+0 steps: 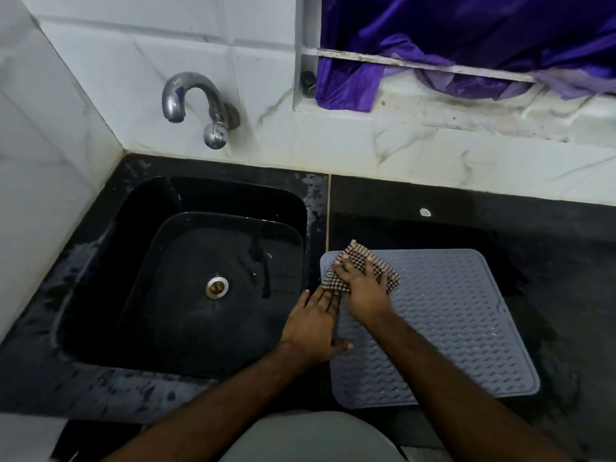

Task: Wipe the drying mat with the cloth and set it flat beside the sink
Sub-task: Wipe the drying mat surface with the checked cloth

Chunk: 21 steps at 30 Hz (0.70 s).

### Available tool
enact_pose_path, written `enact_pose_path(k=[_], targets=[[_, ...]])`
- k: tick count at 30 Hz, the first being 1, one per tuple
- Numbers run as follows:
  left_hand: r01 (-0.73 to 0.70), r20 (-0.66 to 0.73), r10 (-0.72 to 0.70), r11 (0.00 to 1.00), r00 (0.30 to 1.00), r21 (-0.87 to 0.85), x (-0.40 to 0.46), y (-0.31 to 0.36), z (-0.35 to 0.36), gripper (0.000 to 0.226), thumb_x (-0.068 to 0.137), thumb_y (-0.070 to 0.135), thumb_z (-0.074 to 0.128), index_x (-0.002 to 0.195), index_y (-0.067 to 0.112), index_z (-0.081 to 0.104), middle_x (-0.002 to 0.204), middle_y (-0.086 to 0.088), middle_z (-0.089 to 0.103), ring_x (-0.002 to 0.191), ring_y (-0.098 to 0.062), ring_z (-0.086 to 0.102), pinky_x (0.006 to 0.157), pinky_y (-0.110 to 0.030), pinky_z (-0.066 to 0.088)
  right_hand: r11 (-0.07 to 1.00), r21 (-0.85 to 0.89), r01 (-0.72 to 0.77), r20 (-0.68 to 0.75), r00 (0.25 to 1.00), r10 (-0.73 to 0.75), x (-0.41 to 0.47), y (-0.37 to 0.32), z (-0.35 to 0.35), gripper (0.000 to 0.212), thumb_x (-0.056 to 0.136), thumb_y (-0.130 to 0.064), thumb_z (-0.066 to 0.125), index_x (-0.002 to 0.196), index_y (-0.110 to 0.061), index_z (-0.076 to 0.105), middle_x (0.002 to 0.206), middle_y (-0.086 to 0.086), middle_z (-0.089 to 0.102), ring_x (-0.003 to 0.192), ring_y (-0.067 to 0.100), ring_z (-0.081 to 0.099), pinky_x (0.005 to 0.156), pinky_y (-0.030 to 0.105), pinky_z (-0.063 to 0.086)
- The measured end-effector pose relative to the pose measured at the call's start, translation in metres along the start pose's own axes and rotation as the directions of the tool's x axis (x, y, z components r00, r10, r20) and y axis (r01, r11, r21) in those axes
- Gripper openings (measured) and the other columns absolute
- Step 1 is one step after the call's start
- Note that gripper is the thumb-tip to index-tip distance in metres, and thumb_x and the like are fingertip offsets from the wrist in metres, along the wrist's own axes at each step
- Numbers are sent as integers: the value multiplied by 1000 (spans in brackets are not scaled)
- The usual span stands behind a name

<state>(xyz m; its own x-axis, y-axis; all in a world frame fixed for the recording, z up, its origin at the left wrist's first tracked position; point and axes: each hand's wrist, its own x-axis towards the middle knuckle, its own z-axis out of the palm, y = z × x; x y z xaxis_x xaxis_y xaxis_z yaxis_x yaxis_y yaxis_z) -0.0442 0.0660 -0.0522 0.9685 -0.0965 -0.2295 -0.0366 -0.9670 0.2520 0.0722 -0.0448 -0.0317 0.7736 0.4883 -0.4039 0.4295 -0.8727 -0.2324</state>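
a white tiled wall fills the far left, with a chrome tap mounted above the black sink, whose steel drain sits in the middle of the basin. just right of the sink rim, the left hand lies flat with fingers straight, pressing the near-left edge of the grey drying mat. the right hand spreads wide, fingers flat on the checked cloth, pressing it onto the mat's far-left corner. the mat lies flat on the dark counter, just beside the sink. purple fabric hangs over the window ledge at upper right.
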Motion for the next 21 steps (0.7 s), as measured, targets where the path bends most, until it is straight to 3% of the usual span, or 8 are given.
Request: enact_pose_path(k=[9,13,17,21], targets=[[-24,-19,25,998,1000,64,0,1,-7,110,83,77,50,157,1,19,162,-18,27,150,-31,20,124,-45,2,994,-8,108,32,994,-108,-1,-2,-3,63,100,-21,45,154,-46,25,165,-22,9,154,31,-6,117,66,3],[-8,10,7,996,1000,90,-1,5,-11,107,83,76,52,156,2,25,160,-17,31,150,-30,21,124,-46,1,976,-107,188,39,982,-185,-5,4,-2,66,102,-23,45,155,-47,16,164,-24,2,153,29,-12,117,65,0],[27,43,-31,995,999,94,-1,8,-16,104,84,74,53,155,4,25,159,-16,34,149,-30,23,124,-46,2,937,-110,332,67,943,-327,-3,12,1,68,101,-18,45,155,-48,16,162,-28,5,153,17,-10,121,53,0],[51,91,-62,992,994,119,1,14,-24,108,84,72,56,157,2,20,162,-17,27,152,-30,15,125,-46,2,918,-123,376,106,925,-365,7,25,-12,70,101,-14,43,152,-53,17,154,-37,-3,147,4,-11,121,46,1]])
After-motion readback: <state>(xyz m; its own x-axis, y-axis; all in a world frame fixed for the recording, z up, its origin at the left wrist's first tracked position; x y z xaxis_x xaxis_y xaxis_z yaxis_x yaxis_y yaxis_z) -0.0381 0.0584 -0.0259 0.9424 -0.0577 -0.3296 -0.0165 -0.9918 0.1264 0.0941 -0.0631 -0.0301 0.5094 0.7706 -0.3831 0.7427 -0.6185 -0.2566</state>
